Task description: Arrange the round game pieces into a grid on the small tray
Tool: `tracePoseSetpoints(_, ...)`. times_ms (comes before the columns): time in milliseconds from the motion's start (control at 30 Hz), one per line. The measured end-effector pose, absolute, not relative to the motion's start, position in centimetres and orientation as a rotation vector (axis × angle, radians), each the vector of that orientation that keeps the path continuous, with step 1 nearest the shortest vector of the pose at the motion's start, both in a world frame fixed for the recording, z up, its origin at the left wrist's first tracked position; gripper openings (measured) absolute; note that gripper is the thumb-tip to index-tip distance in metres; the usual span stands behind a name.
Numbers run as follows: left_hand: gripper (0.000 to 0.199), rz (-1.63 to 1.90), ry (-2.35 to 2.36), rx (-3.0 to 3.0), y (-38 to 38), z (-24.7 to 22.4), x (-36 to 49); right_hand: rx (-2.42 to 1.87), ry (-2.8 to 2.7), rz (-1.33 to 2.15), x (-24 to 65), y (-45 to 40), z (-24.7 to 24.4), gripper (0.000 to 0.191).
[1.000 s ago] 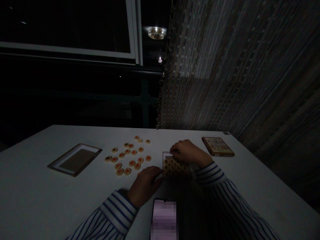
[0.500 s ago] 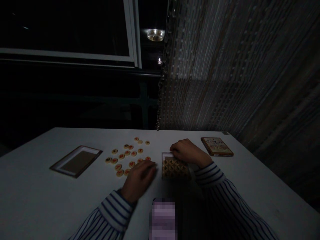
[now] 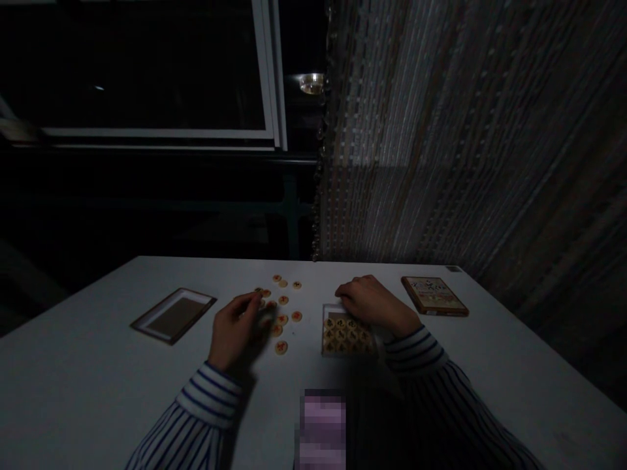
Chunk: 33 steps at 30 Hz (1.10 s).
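My left hand [image 3: 232,331] is over the left side of a loose group of round wooden pieces [image 3: 281,347] with red or dark characters. Its fingers are loosely bent and apart, and I see nothing held in them. Some pieces are hidden behind it or lie in its shadow. My right hand [image 3: 375,303] is closed over the back right edge of a shallow open box [image 3: 324,331]. Rows of pieces with dark characters [image 3: 341,335] lie in the box, and a bare strip shows at its back.
An open shallow lid or tray [image 3: 177,316] lies on the white table [image 3: 88,391] at the left. A flat printed box [image 3: 435,296] lies at the right. A phone with a blurred screen [image 3: 322,431] is at the near edge. Bead strands hang behind the table.
My left hand has moved left, from beside the box to the left side of the loose pieces. My right hand stays on the box. The view has shifted slightly.
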<state>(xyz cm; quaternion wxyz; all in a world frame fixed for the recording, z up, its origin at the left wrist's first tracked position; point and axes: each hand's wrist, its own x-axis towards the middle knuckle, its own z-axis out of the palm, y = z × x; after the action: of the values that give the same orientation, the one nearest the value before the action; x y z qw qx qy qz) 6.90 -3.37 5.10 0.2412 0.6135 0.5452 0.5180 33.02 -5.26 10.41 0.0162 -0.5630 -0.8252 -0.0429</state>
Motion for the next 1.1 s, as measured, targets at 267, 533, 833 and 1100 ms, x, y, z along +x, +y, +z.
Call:
tracePoseSetpoints(267,0.039,1.373,1.619,1.742,-1.0,5.3,3.0,-1.781,-2.526,-0.276,31.4,-6.0,11.2,0.031)
tracePoseSetpoints(533,0.042,1.245,1.806,1.839,-0.4,2.5,-1.4,-1.731,-2.372,-0.27,28.6,-6.1,10.9,0.03)
tracePoseSetpoints(833,0.042,0.992,1.759,2.082,-0.1,1.4,-2.3,-1.597,-2.53,-0.199,22.4,-4.7,11.9,0.03)
tracePoseSetpoints(1100,0.036,0.991,1.7,2.174,0.6,-0.4,-2.2,-1.462,-2.504,-0.056,18.1,-2.3,7.2,0.029)
